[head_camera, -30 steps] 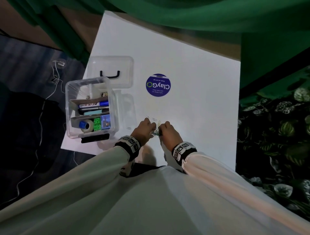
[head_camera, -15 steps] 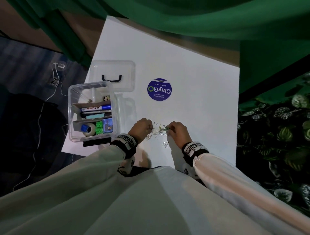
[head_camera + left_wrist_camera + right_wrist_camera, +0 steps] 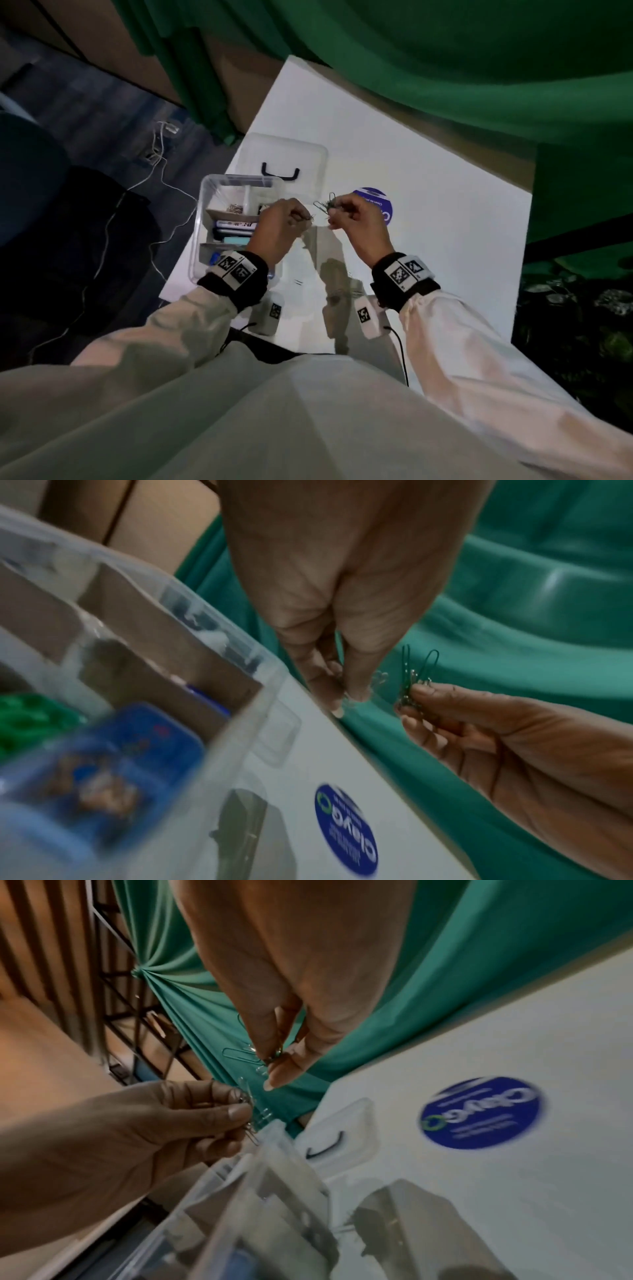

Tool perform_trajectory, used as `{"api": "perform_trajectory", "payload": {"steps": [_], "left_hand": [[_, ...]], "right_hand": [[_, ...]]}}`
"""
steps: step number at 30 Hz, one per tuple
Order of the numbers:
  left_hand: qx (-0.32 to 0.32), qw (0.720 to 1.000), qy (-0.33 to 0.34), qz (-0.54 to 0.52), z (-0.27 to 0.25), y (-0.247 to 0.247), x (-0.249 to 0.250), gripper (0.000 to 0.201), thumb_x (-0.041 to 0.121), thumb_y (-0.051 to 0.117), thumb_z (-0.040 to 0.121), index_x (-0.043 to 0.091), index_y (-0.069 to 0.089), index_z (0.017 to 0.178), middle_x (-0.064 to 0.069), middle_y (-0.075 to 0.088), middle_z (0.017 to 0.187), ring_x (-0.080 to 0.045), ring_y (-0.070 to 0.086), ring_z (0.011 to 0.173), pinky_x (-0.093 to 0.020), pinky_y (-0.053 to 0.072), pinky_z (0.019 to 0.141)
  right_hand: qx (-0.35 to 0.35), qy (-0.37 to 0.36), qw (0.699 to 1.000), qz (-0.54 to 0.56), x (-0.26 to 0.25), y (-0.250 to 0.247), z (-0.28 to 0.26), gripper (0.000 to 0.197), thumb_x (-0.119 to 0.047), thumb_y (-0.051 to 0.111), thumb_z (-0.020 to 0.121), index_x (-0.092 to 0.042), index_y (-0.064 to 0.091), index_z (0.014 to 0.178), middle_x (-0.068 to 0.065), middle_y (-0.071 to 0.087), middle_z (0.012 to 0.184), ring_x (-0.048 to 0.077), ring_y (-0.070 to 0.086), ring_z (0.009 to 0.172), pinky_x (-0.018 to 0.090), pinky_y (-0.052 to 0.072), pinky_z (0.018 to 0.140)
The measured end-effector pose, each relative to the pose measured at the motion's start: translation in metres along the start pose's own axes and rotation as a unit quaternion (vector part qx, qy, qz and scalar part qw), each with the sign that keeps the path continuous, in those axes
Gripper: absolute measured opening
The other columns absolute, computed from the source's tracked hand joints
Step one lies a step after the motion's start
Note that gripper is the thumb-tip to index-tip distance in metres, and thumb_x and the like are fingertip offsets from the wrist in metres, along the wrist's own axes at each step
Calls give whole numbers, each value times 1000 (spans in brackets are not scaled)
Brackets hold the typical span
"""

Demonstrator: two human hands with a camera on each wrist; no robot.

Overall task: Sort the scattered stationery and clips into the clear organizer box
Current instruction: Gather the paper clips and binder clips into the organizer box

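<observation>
We pinch paper clips in both hands' fingers, just beside the clear organizer box, where markers and tape already sit. Stray clips remain on the worktop below.

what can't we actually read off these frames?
- Clip count in each bunch: left hand and right hand cover most of their paper clips; too small in the head view.
- Near end of the organizer box: hidden by the left wrist in the head view, blurred in the left wrist view.
- Round blue sticker: text smeared by motion; partly behind the right hand in the head view.
</observation>
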State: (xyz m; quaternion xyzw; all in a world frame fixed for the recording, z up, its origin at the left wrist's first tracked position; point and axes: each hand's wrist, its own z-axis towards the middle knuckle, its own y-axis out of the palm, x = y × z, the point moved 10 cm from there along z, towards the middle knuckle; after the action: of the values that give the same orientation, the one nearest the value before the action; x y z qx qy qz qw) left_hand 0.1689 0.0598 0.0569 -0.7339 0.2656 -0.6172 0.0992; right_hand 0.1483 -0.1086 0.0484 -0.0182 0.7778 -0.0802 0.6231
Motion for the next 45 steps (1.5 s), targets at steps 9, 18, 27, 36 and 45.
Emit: {"api": "perform_trajectory", "payload": {"steps": [9, 18, 27, 36, 45], "left_hand": [[158, 980, -62, 99, 21, -142, -42, 11, 4, 65, 85, 2, 69, 95, -11, 70, 82, -19, 63, 73, -12, 40, 57], [62, 961, -87, 254, 30, -142, -74, 34, -3, 61, 81, 2, 57, 114, -23, 56, 119, -36, 58, 106, -37, 46, 88], [30, 978, 39, 205, 11, -62, 4, 50, -12, 46, 77, 10, 49, 123, -15, 44, 125, -31, 56, 98, -42, 48, 82], [-214, 888, 46, 405, -41, 92, -21, 32, -1, 40, 91, 2, 46, 122, -20, 46, 120, -40, 57, 103, -45, 45, 80], [-189, 836, -62, 511, -63, 110, -90, 33, -1, 40, 91, 4, 44, 123, -18, 46, 125, -36, 56, 111, -43, 47, 91]], "right_hand": [[-81, -24, 996, -33, -54, 152, 56, 16, -3, 65, 87, -19, 65, 88, 5, 66, 81, 21, 66, 71, 44, 61, 76], [-146, -6, 950, -277, -32, 203, 66, 41, 2, 54, 86, -7, 62, 125, 12, 65, 121, 25, 61, 111, 26, 44, 95], [-19, -17, 982, -186, -1, 67, 59, 27, -1, 48, 95, -13, 66, 112, 6, 69, 106, 17, 70, 85, 34, 59, 79], [-245, 51, 838, -485, 126, 43, -35, 51, -11, 44, 99, -11, 35, 149, 7, 34, 156, 26, 36, 142, 34, 28, 114], [-227, 2, 865, -447, 153, -6, -106, 43, -25, 53, 95, -23, 51, 138, -5, 46, 145, 19, 43, 132, 27, 33, 108]]}}
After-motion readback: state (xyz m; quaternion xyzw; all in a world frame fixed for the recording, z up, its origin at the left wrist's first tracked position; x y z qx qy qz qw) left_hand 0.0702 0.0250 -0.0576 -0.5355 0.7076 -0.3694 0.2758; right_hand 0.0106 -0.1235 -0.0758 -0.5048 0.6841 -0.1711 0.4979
